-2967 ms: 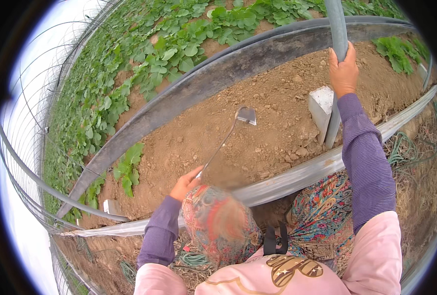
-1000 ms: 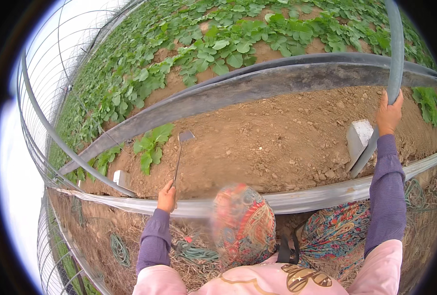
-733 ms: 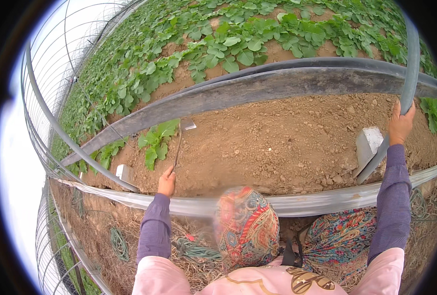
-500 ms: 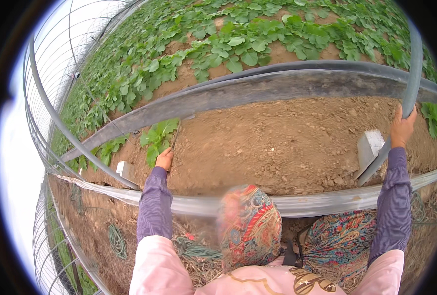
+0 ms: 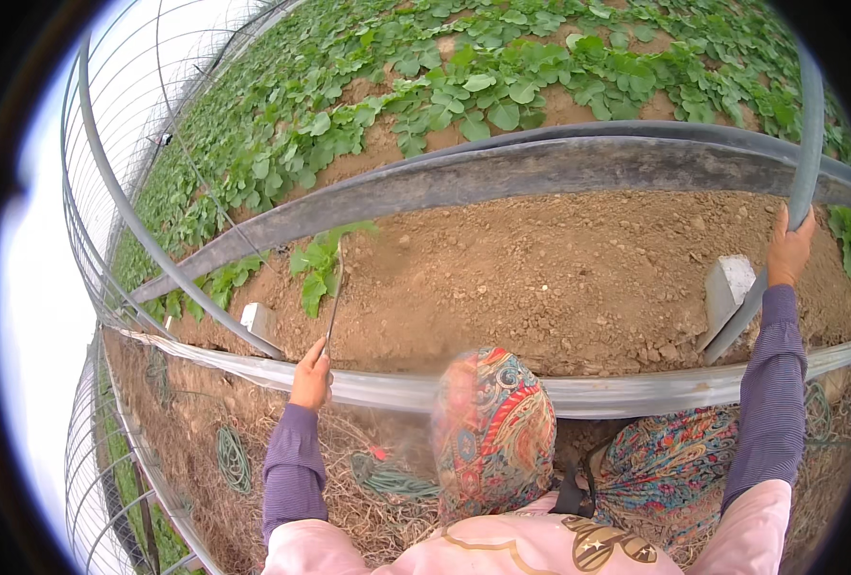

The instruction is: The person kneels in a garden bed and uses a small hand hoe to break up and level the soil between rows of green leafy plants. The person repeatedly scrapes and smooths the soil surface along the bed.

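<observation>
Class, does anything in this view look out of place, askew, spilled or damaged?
Mildly: green cord lies in loose coils on the dry straw, looking untidy. The pole in the right hand slants, though the fisheye lens may exaggerate that. Nothing looks clearly spilled or broken.

Left arm [image 5: 293, 468] and right arm [image 5: 772, 383] are reaching forward, wide apart
The left hand [image 5: 310, 380] is curling into a grip; the right hand [image 5: 789, 251] is clasping farther forward.
</observation>
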A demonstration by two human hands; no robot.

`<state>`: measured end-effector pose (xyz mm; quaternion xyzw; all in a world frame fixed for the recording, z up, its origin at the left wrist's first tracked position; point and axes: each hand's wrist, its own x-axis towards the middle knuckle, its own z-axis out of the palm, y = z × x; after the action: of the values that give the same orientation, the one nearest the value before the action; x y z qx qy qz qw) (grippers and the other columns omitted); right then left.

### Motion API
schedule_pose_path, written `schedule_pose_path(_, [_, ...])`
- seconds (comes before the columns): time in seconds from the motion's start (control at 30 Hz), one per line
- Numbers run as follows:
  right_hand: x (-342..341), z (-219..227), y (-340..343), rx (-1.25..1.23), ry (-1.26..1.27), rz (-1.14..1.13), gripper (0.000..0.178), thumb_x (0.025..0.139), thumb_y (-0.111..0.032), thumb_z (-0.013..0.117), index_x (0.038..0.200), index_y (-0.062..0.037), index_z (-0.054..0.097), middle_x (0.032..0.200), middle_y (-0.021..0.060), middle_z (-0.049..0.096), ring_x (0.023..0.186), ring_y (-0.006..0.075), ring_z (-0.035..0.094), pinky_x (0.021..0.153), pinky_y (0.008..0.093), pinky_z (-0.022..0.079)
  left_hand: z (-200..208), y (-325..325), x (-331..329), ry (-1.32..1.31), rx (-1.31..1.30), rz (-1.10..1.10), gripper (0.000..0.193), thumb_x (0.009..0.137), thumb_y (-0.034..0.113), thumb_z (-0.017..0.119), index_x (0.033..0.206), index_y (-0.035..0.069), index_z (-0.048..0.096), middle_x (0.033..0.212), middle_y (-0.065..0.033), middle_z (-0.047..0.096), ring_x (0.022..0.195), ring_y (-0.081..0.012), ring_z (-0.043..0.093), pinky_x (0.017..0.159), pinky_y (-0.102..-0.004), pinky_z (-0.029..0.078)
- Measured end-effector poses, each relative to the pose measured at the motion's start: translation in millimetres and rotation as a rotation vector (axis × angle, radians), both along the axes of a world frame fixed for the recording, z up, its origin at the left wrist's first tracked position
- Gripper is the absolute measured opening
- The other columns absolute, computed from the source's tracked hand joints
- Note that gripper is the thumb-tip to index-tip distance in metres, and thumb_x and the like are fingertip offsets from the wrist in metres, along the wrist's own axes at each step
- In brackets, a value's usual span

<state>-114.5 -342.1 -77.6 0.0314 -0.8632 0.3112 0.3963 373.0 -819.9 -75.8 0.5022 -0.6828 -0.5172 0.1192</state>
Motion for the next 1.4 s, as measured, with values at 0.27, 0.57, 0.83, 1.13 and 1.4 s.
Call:
schedule_pose_path(0.27, [8.7, 8.1, -4.0, 0.001, -0.021, -0.021, 0.052, 0.077, -0.041, 0.045, 0.114, -0.0053, 0.035, 0.103, 0.0177, 0.048, 0.089, 0.0328, 0.050, 0.072, 0.0374, 0.040, -6.4, 12.5, 9.5, -0.113, 0.048, -0.039, 0.037, 0.079, 0.011, 0.041, 0.115, 0.004, 0.040, 0.050, 0.0031, 0.037, 0.039, -0.0055, 0.034, 0.033, -0.0221, 0.028])
schedule_pose_path(0.57, [7.4, 6.3, -5.2, -0.010, -0.024, -0.020, 0.052, 0.077, -0.041, 0.046, 0.114, -0.0067, 0.034, 0.099, 0.0184, 0.050, 0.086, 0.0334, 0.051, 0.071, 0.0379, 0.041, -17.6, 16.1, -22.9, 0.002, 0.063, -0.078, 0.037, 0.080, 0.010, 0.039, 0.117, 0.004, 0.036, 0.052, 0.0024, 0.038, 0.037, -0.0063, 0.033, 0.030, -0.0214, 0.028])
schedule_pose_path(0.83, [9.1, 6.7, -6.3, -0.003, 0.021, -0.026, 0.052, 0.077, -0.041, 0.047, 0.114, -0.0064, 0.034, 0.098, 0.0182, 0.051, 0.085, 0.0334, 0.052, 0.069, 0.0380, 0.041, -12.2, 51.4, -16.9, -0.070, 0.128, -0.140, 0.038, 0.080, 0.008, 0.041, 0.118, 0.006, 0.036, 0.052, 0.0042, 0.036, 0.040, -0.0038, 0.031, 0.034, -0.0193, 0.026])
schedule_pose_path(1.13, [8.0, 6.5, -8.5, -0.044, -0.044, -0.032, 0.053, 0.076, -0.040, 0.047, 0.114, -0.0063, 0.034, 0.099, 0.0176, 0.050, 0.087, 0.0332, 0.051, 0.070, 0.0387, 0.040, -24.1, 44.7, -34.8, -0.187, 0.053, -0.291, 0.040, 0.079, 0.011, 0.042, 0.118, 0.005, 0.036, 0.055, 0.0018, 0.039, 0.042, -0.0046, 0.035, 0.038, -0.0188, 0.031])
schedule_pose_path(1.4, [16.1, 9.9, -12.0, -0.050, -0.066, -0.021, 0.052, 0.076, -0.040, 0.047, 0.113, -0.0062, 0.035, 0.099, 0.0174, 0.050, 0.087, 0.0328, 0.051, 0.070, 0.0387, 0.040, -48.0, 42.5, -73.7, -0.136, 0.022, -0.328, 0.038, 0.079, 0.009, 0.041, 0.116, 0.004, 0.038, 0.052, 0.0035, 0.040, 0.039, -0.0042, 0.034, 0.035, -0.0193, 0.029])
